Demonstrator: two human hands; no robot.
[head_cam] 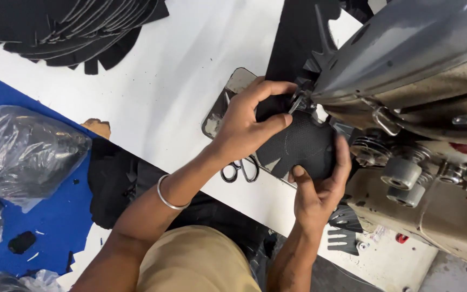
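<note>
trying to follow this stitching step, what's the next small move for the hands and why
Probably ease the black mesh piece a little further under the sewing machine: the left hand pinches its top edge right at the needle area, and the right hand supports its lower edge, so both are set to guide it.

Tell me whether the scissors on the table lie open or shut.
Cannot tell. Only the scissors' two black loop handles show, close together; the left hand hides the blades.

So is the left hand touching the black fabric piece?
Touching. The head view shows the left hand pinching the black fabric piece, thumb on top, by the sewing machine.
</note>
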